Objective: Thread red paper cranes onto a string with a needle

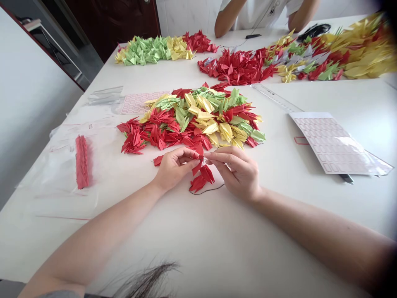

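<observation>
In front of me, my left hand (176, 165) pinches a folded red paper crane (197, 165) between thumb and fingers. My right hand (237, 169) meets it from the right, its fingertips closed on what looks like a thin needle (203, 157) at the paper. Just below the fingers lie more red paper cranes (202, 179), with a dark thread (208, 191) curving from them toward my right hand. Right behind both hands spreads a heap of red, yellow and green paper cranes (198, 116), with bits of dark thread showing at its edge.
Clear plastic bags with a red bundle (82, 161) lie left. A label sheet (331, 142) rests on the right, near a clear ruler (276, 98). Further back are more crane piles (235, 66) and a black-handled tool (253, 36). Another person (263, 16) sits opposite.
</observation>
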Demonstrator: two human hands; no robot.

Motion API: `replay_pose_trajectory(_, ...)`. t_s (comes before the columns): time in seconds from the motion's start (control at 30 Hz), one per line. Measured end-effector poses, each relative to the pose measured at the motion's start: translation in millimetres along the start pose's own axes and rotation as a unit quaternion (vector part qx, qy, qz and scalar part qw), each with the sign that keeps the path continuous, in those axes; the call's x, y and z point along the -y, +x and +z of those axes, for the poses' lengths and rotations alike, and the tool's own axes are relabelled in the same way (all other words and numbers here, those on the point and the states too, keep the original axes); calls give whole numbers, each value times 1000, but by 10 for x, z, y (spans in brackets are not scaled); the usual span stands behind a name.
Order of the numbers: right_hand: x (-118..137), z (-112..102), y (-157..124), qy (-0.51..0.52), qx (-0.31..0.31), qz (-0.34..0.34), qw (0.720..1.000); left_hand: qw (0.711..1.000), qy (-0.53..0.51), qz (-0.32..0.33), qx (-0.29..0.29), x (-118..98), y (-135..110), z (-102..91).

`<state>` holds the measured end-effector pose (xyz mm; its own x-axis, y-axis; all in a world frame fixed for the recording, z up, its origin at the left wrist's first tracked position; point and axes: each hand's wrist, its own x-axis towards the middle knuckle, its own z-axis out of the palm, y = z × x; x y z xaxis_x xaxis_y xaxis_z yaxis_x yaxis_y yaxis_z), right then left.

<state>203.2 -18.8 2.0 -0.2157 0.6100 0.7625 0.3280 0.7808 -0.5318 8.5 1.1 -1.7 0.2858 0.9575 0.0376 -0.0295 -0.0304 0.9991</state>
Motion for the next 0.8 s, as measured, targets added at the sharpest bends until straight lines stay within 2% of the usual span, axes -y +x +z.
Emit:
replay_pose_trajectory(0.6, -24, 6, 10, -32, 21, 2, 999, 1000, 17, 14, 6, 29, -6, 5)
replay_pose_trajectory(0.8, -31, 12, 21, -14, 16, -20, 1000, 1000, -2, -9, 2, 1, -7, 12)
